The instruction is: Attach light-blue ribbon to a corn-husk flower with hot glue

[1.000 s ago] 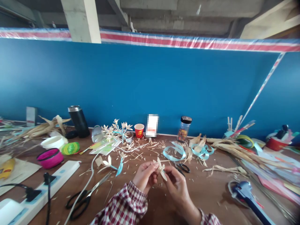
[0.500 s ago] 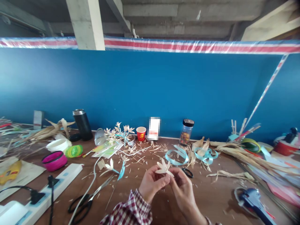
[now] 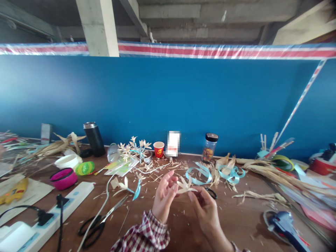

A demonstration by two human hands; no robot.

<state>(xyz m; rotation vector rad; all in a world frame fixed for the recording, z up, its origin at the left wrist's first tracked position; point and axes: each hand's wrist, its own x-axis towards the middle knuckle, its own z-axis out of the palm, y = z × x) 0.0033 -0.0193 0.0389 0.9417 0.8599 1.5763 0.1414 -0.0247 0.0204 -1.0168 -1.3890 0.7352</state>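
Note:
A pale flower of dried husk petals (image 3: 185, 185) is pinched between the thumb and forefinger of my right hand (image 3: 206, 211). Its petals spread toward my left hand (image 3: 165, 196), which stands upright close beside it. The left fingers are loosely curled and apart, and I see nothing held in them. Left of that hand on the table lie a small husk flower with blue-wrapped stem (image 3: 125, 186) and a pair of black-handled scissors (image 3: 97, 225). Another black scissor-like loop (image 3: 210, 193) shows partly behind my right hand.
A bunch of finished husk flowers (image 3: 135, 148), a red paper cup (image 3: 159, 149) and a lidded jar (image 3: 210, 148) stand along the blue partition. Blue ribbon (image 3: 198, 175) lies behind my hands. At right rests a blue glue gun (image 3: 285, 224); at left, a power strip (image 3: 70, 206).
My left hand has let go of the flower and drawn slightly left, its fingers raised and loosened. The right hand keeps hold of the flower, which has tilted a little.

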